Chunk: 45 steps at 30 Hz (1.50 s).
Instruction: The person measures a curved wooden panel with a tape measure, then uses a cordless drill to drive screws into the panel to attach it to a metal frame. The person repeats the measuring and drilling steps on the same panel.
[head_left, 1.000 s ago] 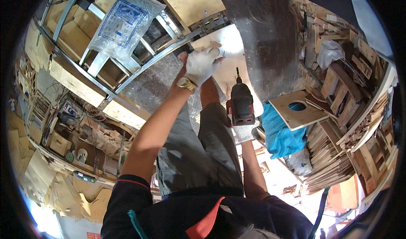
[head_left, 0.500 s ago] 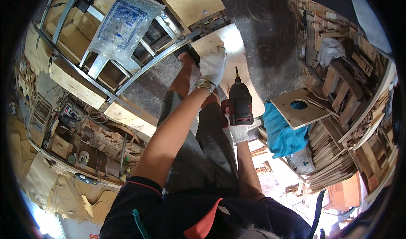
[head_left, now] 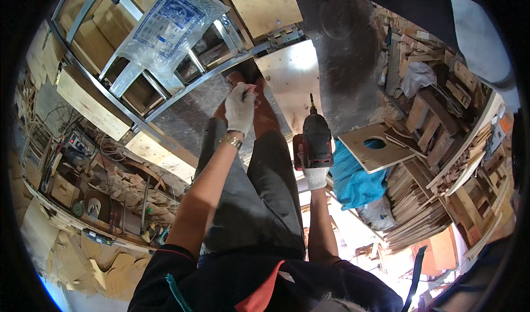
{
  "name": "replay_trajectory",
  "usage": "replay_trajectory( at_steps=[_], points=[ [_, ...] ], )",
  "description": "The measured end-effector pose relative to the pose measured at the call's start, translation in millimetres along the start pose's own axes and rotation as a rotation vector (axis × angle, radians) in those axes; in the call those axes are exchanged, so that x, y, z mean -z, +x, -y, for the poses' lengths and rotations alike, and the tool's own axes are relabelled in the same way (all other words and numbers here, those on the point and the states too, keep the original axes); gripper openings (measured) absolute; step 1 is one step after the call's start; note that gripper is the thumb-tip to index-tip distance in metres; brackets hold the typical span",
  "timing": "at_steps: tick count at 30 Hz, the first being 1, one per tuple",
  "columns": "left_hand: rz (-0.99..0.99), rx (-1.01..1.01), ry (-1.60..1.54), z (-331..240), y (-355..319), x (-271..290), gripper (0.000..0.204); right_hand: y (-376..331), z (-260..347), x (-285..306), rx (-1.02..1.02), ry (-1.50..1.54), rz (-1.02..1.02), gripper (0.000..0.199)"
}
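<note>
The right hand [head_left: 316, 178], in a pale knitted glove, grips the power drill [head_left: 313, 144], which hides most of its fingers; the hold seems to be round the handle beneath the body, leaving the bit [head_left: 312, 102] pointing to the far side, free of the knuckles. The drill sits right of the knees, over the near end of the pale wooden panel [head_left: 291, 72]. The left hand [head_left: 240, 112], also gloved, hangs over the legs, left of the panel, its fingers curled inward; whether they pinch something small cannot be told. To the far left, a clear plastic bag [head_left: 174, 28] lies across the metal frame [head_left: 182, 93], perhaps to keep it within reach. Right of the drill, a holed board [head_left: 389, 153] rests partly over blue sheeting [head_left: 356, 188].
</note>
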State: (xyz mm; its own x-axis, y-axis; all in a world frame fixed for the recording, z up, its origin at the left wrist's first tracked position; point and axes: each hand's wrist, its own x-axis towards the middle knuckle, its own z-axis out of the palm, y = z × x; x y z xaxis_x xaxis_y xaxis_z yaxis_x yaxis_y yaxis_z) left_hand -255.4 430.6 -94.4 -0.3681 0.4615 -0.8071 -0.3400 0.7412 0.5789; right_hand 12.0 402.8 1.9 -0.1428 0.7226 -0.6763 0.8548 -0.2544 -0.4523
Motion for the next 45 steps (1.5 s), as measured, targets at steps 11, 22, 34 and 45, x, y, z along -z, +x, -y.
replay_trajectory(
  at_steps=[11, 22, 34, 45],
  points=[
    [-0.141, 0.041, -0.19, 33.0, -14.5, 98.7, 0.01, -2.1, 15.3, 30.5, 0.021, -0.119, -0.364, 0.059],
    [0.041, 0.191, -0.004, 33.7, -41.5, 81.6, 0.018, 154.7, 78.8, -70.5, 0.14, -0.478, -0.599, 0.036],
    [0.08, 0.126, -0.183, 24.8, -40.5, 65.1, 0.01, 295.5, 202.5, -21.2, 0.429, -0.051, -0.381, 0.046],
    [0.218, 0.193, -0.127, 10.7, -31.9, 15.5, 0.02, 291.4, 242.1, -12.4, 0.247, 0.161, -0.153, 0.069]
  ],
)
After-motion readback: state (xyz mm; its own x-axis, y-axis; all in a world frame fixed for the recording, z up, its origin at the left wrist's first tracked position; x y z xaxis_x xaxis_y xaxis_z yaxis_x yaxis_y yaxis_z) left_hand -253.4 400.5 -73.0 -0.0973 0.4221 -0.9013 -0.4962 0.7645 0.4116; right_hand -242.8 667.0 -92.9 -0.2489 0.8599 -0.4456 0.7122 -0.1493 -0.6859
